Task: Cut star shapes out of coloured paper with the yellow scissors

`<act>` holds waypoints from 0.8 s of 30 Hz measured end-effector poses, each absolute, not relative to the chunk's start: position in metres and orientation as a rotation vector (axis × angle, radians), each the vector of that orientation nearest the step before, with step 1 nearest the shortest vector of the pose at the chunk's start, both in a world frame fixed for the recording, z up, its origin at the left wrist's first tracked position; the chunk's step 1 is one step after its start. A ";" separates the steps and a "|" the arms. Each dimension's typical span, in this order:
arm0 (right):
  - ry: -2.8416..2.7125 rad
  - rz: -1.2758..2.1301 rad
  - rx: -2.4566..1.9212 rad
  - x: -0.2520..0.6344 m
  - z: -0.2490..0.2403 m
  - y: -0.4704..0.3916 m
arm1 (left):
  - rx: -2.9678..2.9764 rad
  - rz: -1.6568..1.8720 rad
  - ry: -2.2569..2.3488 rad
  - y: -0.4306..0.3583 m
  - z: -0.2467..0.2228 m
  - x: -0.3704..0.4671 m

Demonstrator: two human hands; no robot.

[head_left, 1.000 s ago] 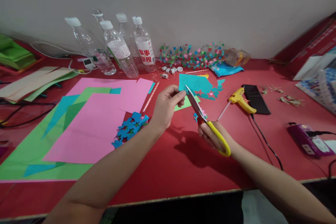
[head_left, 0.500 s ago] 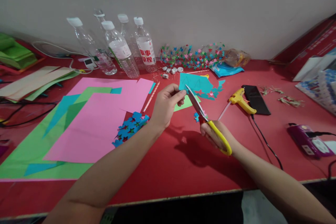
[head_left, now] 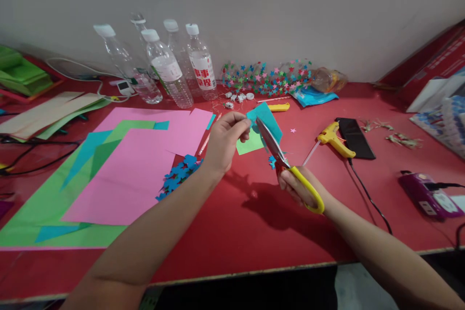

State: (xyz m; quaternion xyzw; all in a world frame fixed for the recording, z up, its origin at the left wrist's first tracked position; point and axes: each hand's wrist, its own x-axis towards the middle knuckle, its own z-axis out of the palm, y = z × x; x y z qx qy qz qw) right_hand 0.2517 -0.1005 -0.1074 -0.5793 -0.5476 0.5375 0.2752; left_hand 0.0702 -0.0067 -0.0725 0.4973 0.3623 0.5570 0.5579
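My left hand (head_left: 227, 140) pinches a corner of a teal paper (head_left: 271, 121), held above the table. My right hand (head_left: 296, 186) grips yellow-handled scissors (head_left: 271, 143), whose blades point up and left across the paper near my left fingertips. Behind the paper lies a light green piece of paper (head_left: 250, 142). Blue star cut-outs (head_left: 179, 174) are heaped on the table left of my left wrist. A few more blue cut-outs (head_left: 271, 162) sit beside the scissor blades, and a single pink star (head_left: 293, 131) lies to their right.
Pink sheets (head_left: 123, 179) and green sheets cover the left side. Plastic bottles (head_left: 169, 75) stand at the wall, beside a star-covered bottle (head_left: 267, 77) on its side. A yellow glue gun (head_left: 336, 140), a black phone (head_left: 354, 138) and a purple power socket (head_left: 430, 196) occupy the right.
The teal paper has turned in my left hand; its cut, jagged edge no longer shows at the right. A yellow-handled tool and the pink star behind it are now uncovered.
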 end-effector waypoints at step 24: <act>-1.570 1.432 -1.512 0.259 -0.107 -0.101 | 1.383 1.175 0.859 0.000 -0.065 0.061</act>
